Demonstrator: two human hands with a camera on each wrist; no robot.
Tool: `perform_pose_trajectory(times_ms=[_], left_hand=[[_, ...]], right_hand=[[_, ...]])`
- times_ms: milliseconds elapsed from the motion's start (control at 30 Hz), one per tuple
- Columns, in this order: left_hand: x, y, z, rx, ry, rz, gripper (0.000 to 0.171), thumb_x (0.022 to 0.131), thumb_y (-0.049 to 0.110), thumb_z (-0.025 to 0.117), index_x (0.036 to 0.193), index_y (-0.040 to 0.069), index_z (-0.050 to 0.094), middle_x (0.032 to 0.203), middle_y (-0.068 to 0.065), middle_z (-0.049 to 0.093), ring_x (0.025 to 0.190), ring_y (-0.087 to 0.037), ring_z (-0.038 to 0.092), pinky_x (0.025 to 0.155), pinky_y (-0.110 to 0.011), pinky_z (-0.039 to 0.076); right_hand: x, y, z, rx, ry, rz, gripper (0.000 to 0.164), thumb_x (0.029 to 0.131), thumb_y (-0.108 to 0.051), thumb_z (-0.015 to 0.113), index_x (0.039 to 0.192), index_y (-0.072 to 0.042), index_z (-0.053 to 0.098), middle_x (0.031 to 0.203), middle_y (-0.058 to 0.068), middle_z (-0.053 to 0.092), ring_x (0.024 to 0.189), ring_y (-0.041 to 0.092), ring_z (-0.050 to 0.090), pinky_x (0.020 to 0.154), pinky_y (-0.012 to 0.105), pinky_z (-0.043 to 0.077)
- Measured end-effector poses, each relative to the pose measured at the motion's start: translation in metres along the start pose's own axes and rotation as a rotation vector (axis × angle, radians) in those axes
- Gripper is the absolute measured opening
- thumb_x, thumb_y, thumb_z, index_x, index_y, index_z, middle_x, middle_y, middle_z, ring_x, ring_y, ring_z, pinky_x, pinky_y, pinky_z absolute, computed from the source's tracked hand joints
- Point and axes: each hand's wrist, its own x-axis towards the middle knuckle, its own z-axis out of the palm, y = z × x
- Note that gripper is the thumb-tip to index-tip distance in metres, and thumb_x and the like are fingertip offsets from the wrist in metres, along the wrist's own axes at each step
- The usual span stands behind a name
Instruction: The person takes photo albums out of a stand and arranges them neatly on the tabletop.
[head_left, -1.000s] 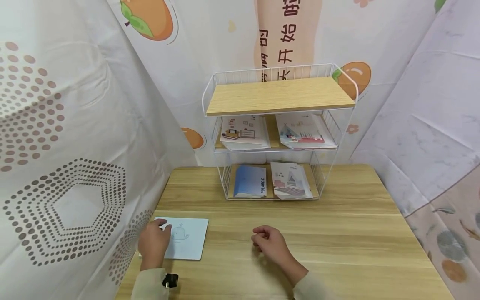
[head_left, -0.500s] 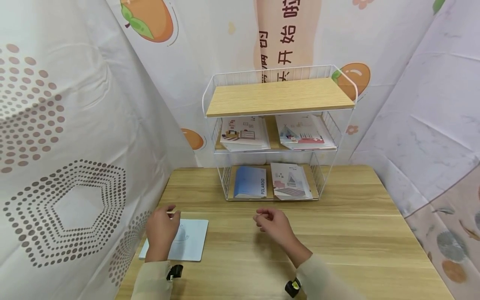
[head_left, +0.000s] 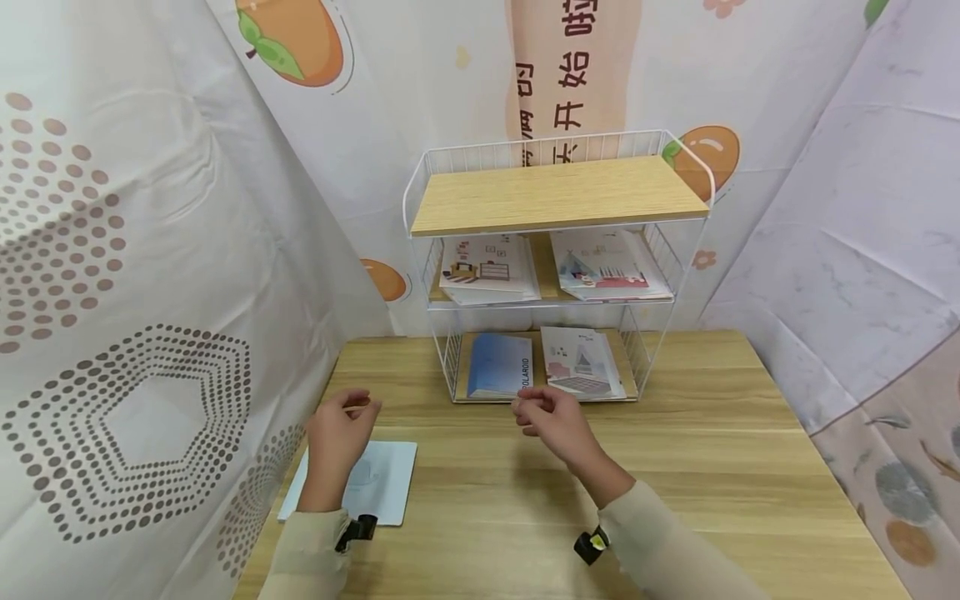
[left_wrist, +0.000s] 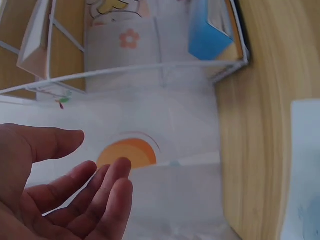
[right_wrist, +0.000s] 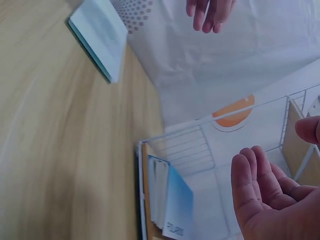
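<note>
My left hand hovers over the table's left side, fingers loosely bent and holding nothing. Partly hidden below it lies a pale blue booklet with a faint drawing on its cover. In front of the wire shelf, my right hand is raised with relaxed fingers and nothing in its grasp. Its fingertips overlap the lower edge of the blue POLAROID booklets in the head view; the right wrist view shows a gap between them. Beside these on the bottom tier are white illustrated booklets.
Two more stacks, the left booklets and the right booklets, lie on the middle tier. The top wooden board overhangs them. Printed curtains border the wooden table at the back and sides.
Both hands have risen and moved forward toward the shelf. The left hand has left the pale blue booklet, which stays in place on the table.
</note>
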Motion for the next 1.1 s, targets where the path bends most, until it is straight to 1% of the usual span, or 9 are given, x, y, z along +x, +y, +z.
perform_pose_trajectory(times_ms=[167, 333, 467, 533, 733, 867, 967, 1033, 1100], left_hand=[[0.006, 0.014, 0.002, -0.101, -0.047, -0.009, 0.033, 0.098, 0.033, 0.071, 0.124, 0.012, 0.072, 0.117, -0.011, 0.074, 0.103, -0.029, 0.073, 0.075, -0.036, 0.061], [0.011, 0.033, 0.007, -0.260, -0.073, -0.004, 0.029, 0.097, 0.027, 0.073, 0.122, 0.013, 0.072, 0.116, -0.009, 0.072, 0.099, -0.026, 0.075, 0.073, -0.027, 0.062], [0.015, 0.051, 0.010, -0.385, -0.107, 0.005, 0.031, 0.095, 0.023, 0.075, 0.123, 0.009, 0.071, 0.117, -0.012, 0.070, 0.101, -0.029, 0.075, 0.075, -0.026, 0.063], [0.017, 0.059, 0.011, -0.429, -0.128, 0.012, 0.031, 0.095, 0.021, 0.075, 0.122, 0.007, 0.070, 0.117, -0.013, 0.070, 0.101, -0.028, 0.075, 0.076, -0.026, 0.063], [0.024, 0.081, 0.015, -0.483, -0.161, 0.062, 0.031, 0.094, 0.018, 0.076, 0.122, 0.007, 0.070, 0.119, -0.013, 0.068, 0.101, -0.028, 0.076, 0.076, -0.027, 0.064], [0.027, 0.089, 0.017, -0.485, -0.168, 0.084, 0.031, 0.094, 0.018, 0.076, 0.122, 0.007, 0.070, 0.121, -0.016, 0.068, 0.100, -0.027, 0.076, 0.077, -0.028, 0.064], [0.029, 0.093, 0.018, -0.476, -0.178, 0.095, 0.032, 0.095, 0.019, 0.076, 0.123, 0.007, 0.069, 0.123, -0.015, 0.067, 0.100, -0.025, 0.076, 0.078, -0.029, 0.064], [0.030, 0.096, 0.018, -0.478, -0.190, 0.094, 0.033, 0.095, 0.020, 0.076, 0.123, 0.006, 0.068, 0.125, -0.015, 0.067, 0.101, -0.026, 0.076, 0.078, -0.029, 0.064], [0.032, 0.100, 0.018, -0.502, -0.201, 0.085, 0.032, 0.094, 0.019, 0.075, 0.123, 0.005, 0.068, 0.125, -0.017, 0.066, 0.102, -0.028, 0.075, 0.078, -0.030, 0.064]], right_hand=[[0.005, -0.014, -0.005, -0.002, 0.023, -0.015, 0.038, 0.098, -0.029, 0.070, 0.129, -0.006, 0.065, 0.110, 0.014, 0.073, 0.090, 0.020, 0.073, 0.084, 0.040, 0.064], [0.013, -0.030, -0.012, 0.009, 0.028, -0.032, 0.042, 0.099, -0.030, 0.070, 0.131, -0.004, 0.064, 0.115, 0.017, 0.072, 0.094, 0.022, 0.073, 0.086, 0.039, 0.063], [0.020, -0.041, -0.017, 0.026, 0.046, -0.049, 0.042, 0.098, -0.031, 0.071, 0.129, -0.003, 0.065, 0.118, 0.021, 0.071, 0.099, 0.029, 0.073, 0.087, 0.041, 0.063], [0.024, -0.046, -0.020, 0.022, 0.056, -0.055, 0.042, 0.097, -0.032, 0.072, 0.128, -0.004, 0.066, 0.117, 0.021, 0.072, 0.098, 0.028, 0.074, 0.088, 0.041, 0.063], [0.032, -0.062, -0.025, 0.027, 0.079, -0.065, 0.046, 0.097, -0.035, 0.072, 0.129, -0.003, 0.064, 0.116, 0.017, 0.073, 0.092, 0.018, 0.074, 0.086, 0.038, 0.063], [0.035, -0.071, -0.027, 0.021, 0.090, -0.063, 0.049, 0.097, -0.037, 0.072, 0.131, -0.004, 0.064, 0.115, 0.015, 0.074, 0.093, 0.018, 0.075, 0.082, 0.032, 0.064], [0.036, -0.076, -0.025, 0.026, 0.094, -0.059, 0.048, 0.097, -0.038, 0.072, 0.130, -0.004, 0.064, 0.115, 0.015, 0.074, 0.094, 0.019, 0.075, 0.084, 0.035, 0.064], [0.038, -0.080, -0.025, 0.042, 0.099, -0.056, 0.047, 0.097, -0.037, 0.072, 0.129, -0.003, 0.065, 0.115, 0.016, 0.074, 0.094, 0.020, 0.075, 0.088, 0.040, 0.063], [0.040, -0.083, -0.023, 0.065, 0.099, -0.047, 0.047, 0.097, -0.036, 0.072, 0.128, -0.002, 0.064, 0.115, 0.018, 0.073, 0.094, 0.020, 0.075, 0.092, 0.044, 0.062]])
